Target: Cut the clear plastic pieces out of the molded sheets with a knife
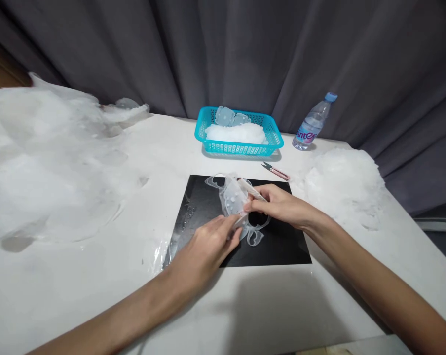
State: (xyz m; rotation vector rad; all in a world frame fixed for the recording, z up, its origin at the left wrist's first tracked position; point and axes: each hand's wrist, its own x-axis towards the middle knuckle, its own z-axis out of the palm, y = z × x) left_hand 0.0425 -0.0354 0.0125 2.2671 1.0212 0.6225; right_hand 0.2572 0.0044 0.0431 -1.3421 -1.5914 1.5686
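Bottle (313, 123), upper right: we read "ante" on its label.
Left hand (204, 249), right hand (278, 204), centre frame: both pinched the clear plastic piece (233, 199).

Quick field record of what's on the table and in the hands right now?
left hand: pinching translucent plastic piece
right hand: gripping the same piece from the other side
mat: black, under both hands
basket: turquoise, holds white pieces, behind mat
snips: between basket and mat
bottle: right of basket
table: white
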